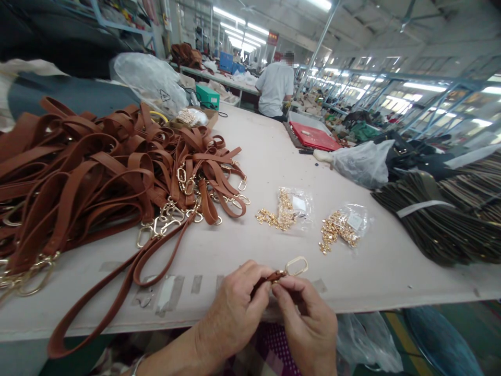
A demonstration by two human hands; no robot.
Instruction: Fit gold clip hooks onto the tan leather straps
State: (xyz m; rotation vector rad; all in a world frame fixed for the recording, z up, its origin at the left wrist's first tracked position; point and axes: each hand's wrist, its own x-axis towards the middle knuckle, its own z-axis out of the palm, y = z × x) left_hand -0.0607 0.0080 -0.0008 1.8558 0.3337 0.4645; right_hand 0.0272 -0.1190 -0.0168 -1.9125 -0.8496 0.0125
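Note:
Near the table's front edge, my left hand pinches the end of a brown leather strap. A gold oval clasp sticks out from that end, beyond my fingertips. My right hand is closed on the same strap end from the other side, thumb and fingers pressed together. Any small part between the fingertips is too hidden to make out. Beyond my hands lie two clear bags of small gold metal fittings, one bag on the left and another bag on the right, with loose pieces spilling out of both.
A large heap of brown leather straps with gold clasps fills the left, one loop hanging over the front edge. Dark strips are stacked at right, near a plastic bag. Farther back are a red folder, a green box and a person.

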